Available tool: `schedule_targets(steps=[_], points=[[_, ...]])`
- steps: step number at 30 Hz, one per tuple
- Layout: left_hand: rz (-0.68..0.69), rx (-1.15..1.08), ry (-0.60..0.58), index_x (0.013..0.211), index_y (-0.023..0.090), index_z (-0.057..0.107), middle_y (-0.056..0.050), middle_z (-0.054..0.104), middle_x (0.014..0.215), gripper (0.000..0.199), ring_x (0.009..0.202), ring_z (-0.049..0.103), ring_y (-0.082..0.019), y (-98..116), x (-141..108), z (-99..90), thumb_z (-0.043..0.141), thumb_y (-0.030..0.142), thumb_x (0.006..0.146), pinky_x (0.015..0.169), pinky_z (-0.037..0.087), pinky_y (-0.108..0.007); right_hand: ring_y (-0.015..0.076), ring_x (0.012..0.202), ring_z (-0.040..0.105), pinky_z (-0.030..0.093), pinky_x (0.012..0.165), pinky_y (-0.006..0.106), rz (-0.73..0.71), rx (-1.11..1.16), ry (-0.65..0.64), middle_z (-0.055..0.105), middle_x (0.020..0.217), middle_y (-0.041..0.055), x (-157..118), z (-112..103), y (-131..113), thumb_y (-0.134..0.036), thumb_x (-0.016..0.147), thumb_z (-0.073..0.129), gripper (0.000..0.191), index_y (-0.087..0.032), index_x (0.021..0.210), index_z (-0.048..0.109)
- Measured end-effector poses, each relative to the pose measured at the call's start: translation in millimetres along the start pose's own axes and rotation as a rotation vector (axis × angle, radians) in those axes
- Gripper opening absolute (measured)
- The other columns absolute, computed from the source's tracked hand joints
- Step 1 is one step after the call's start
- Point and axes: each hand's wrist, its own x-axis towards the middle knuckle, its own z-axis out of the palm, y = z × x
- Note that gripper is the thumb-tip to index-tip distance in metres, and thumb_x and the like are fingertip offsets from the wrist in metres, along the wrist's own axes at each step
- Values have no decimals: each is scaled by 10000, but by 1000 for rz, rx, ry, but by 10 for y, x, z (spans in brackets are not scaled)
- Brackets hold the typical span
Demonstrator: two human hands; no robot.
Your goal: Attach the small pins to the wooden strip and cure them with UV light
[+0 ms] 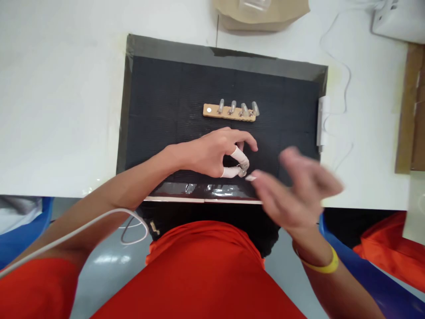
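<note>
My left hand has white covers on its thumb and one finger, which pinch a small, shiny, see-through piece that looks like a nail tip. The other fingers curve over the black mat. My right hand is just to the right, smeared by motion. A small white bit shows at one of its fingertips; whether it is held, I cannot make out. Beyond my left hand lies a narrow wooden strip with several clear nail tips standing on small metal holders.
The black mat has a taped grey border and lies on a white table. A brown paper bag with clear plastic is at the back. A white pen-like stick, a white device and thin cables are on the right.
</note>
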Motion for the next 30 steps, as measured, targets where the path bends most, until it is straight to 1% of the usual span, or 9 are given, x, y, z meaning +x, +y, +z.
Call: schedule_targets(steps=[2,7,11,15,19,21,23,28,30], points=[[-10,0,-15,906,241,834,-93,699,1307,120,952,645,-185,3,2,-5,734,192,862,982,487,-383,292,1265,554,537,867,409,45,-89,241,539,1599,47,37,39,-3,-147,908,724,312,-288,1184,756],[-30,-18,-12,939,247,835,-85,698,1325,145,980,652,-187,7,4,-12,715,212,865,993,498,-377,197,1147,597,575,866,325,-288,-43,84,561,1566,-21,81,75,-36,-152,901,742,226,-283,1084,767],[-38,-19,-18,911,250,836,-78,700,1322,123,938,648,-169,11,11,-19,720,226,878,950,508,-352,275,1229,584,563,848,396,97,-88,201,539,1600,52,32,69,-96,-138,924,707,264,-277,1142,759],[-18,-42,-3,926,218,832,-105,704,1315,123,917,647,-167,19,23,-34,720,201,875,922,519,-346,222,1135,614,549,836,349,-167,15,71,596,1538,-23,-40,92,-152,-221,920,747,293,-366,1175,746],[-39,-117,1,914,226,835,-92,706,1298,141,906,673,-152,29,27,-56,724,156,863,897,537,-315,279,1206,603,544,889,441,221,2,264,529,1602,69,-62,125,-176,-152,955,657,336,-306,1245,725],[-53,-164,11,911,221,837,-88,708,1291,139,902,686,-143,31,26,-66,733,147,856,890,549,-293,268,1190,600,548,891,430,147,16,158,534,1596,50,-85,129,-224,-156,931,685,305,-309,1188,743],[-57,-201,30,914,211,839,-90,714,1279,132,895,697,-138,31,25,-72,745,144,848,886,556,-275,215,1112,590,553,844,361,-115,27,118,554,1574,-6,-118,128,-284,-154,914,701,270,-321,1117,762],[-65,-260,34,928,222,843,-80,726,1275,156,931,717,-148,20,28,-79,752,132,839,920,566,-281,274,1213,582,556,870,418,251,71,176,528,1589,78,-174,141,-338,-111,914,675,363,-293,1224,724],[-71,-293,45,930,226,844,-79,736,1260,156,917,719,-149,16,32,-84,757,135,837,901,576,-284,254,1205,579,563,858,382,76,74,147,543,1582,36,-186,144,-331,-150,916,690,336,-324,1201,737]])
